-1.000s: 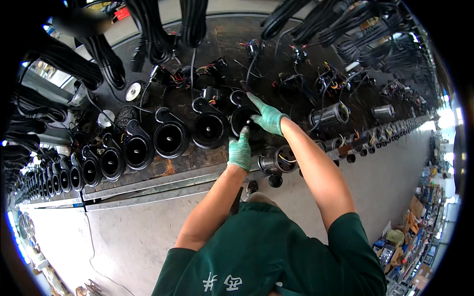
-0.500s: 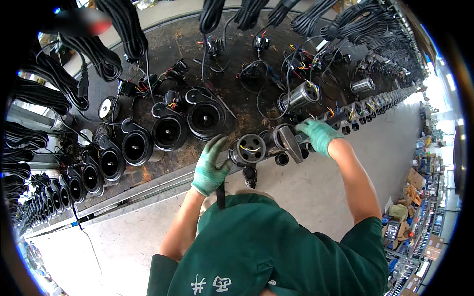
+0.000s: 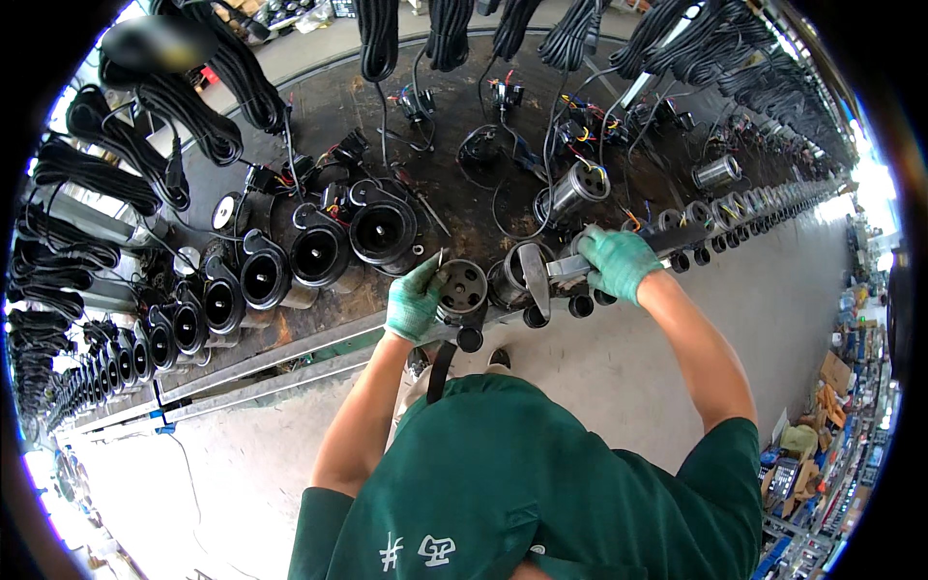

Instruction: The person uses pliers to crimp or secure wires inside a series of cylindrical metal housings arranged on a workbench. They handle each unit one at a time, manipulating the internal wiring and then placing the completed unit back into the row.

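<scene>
My right hand [image 3: 621, 263], in a green glove, is closed round the handle of a hammer [image 3: 536, 282]. The hammer's metal head hangs over a metal cylinder [image 3: 505, 286] at the bench's near edge. My left hand [image 3: 416, 304], gloved too, is at the left side of a round metal motor housing [image 3: 464, 286] with holes in its top face. Its fingers are pinched together, and a small pointed tip shows above them; what it belongs to is hidden. A short black pipe stub [image 3: 470, 338] sticks out from the housing's near side.
Black pump casings [image 3: 383, 232] line the bench edge to the left. More metal cylinders [image 3: 720, 213] run along the right. Behind stand an open metal cylinder [image 3: 572, 193], a screwdriver [image 3: 421, 198] and wired parts [image 3: 507, 94]. Coiled black cables [image 3: 377, 39] hang above the far edge.
The hammer has swung, its head now further left and pointing more toward me. My left hand's fingers have drawn together beside the housing. Yellow wire no longer shows on the housing's top.
</scene>
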`<move>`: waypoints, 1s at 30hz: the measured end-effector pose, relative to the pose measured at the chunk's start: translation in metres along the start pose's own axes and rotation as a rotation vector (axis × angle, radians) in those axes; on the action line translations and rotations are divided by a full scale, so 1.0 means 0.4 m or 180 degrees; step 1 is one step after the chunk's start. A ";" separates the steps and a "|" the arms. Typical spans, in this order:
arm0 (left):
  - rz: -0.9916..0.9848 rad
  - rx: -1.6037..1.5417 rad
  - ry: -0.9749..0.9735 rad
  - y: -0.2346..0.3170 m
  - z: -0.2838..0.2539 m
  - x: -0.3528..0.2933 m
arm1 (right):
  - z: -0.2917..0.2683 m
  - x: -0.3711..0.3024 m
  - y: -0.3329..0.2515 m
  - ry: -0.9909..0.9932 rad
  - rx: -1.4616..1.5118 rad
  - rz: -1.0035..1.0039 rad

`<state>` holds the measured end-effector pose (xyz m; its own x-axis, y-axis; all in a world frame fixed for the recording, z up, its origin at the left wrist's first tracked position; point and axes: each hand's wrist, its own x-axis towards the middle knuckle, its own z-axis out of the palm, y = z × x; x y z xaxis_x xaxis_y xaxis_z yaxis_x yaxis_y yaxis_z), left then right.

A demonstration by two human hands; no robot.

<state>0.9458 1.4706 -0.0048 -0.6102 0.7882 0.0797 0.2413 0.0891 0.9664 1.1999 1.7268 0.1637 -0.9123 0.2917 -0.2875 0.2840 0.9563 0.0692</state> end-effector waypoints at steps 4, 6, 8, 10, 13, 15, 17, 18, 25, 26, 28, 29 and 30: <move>-0.0033 -0.0521 0.0082 0.017 0.029 0.004 | -0.023 -0.072 -0.056 0.0044 0.0484 0.0326; -0.0015 -0.0663 -0.0003 0.025 0.036 0.013 | -0.006 -0.094 -0.103 0.0203 0.1258 0.0220; -0.0166 -0.0918 -0.0305 0.028 0.024 0.020 | -0.007 -0.100 -0.188 0.0501 0.1956 0.0062; -0.0190 -0.1157 -0.0456 0.023 0.016 0.022 | -0.025 -0.098 -0.262 0.0828 0.2476 -0.0020; -0.0238 -0.1139 -0.0451 0.033 0.014 0.022 | 0.008 -0.085 -0.325 0.1018 0.2465 0.0115; -0.0134 -0.1385 -0.0288 0.000 0.031 0.028 | 0.058 -0.053 -0.350 0.0428 0.2035 0.0390; -0.0183 -0.1566 -0.0257 -0.018 0.043 0.025 | 0.071 -0.007 -0.383 -0.0693 0.1716 0.0909; -0.0269 -0.1628 -0.0293 -0.017 0.047 0.021 | 0.081 0.005 -0.383 -0.0896 0.1734 0.1014; 0.0048 -0.0919 0.0101 0.014 0.036 0.016 | -0.042 -0.054 -0.375 -0.0001 0.2234 0.0920; -0.0024 -0.0980 0.0088 0.006 0.036 0.017 | -0.065 -0.064 -0.387 0.0232 0.2404 0.0914; 0.0010 -0.1173 0.0135 -0.003 0.041 0.011 | -0.060 -0.069 -0.408 0.0655 0.2250 0.0821; 0.0038 -0.1281 0.0132 0.010 0.046 0.013 | -0.029 -0.057 -0.409 0.0356 0.2132 0.0875; 0.0125 -0.1393 0.0093 0.022 0.050 0.014 | 0.024 -0.037 -0.406 0.0055 0.2014 0.0926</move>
<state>0.9594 1.4880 -0.0005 -0.6295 0.7678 0.1192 -0.0739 -0.2119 0.9745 1.1701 1.5671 0.1477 -0.7762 0.5397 -0.3260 0.6301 0.6463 -0.4304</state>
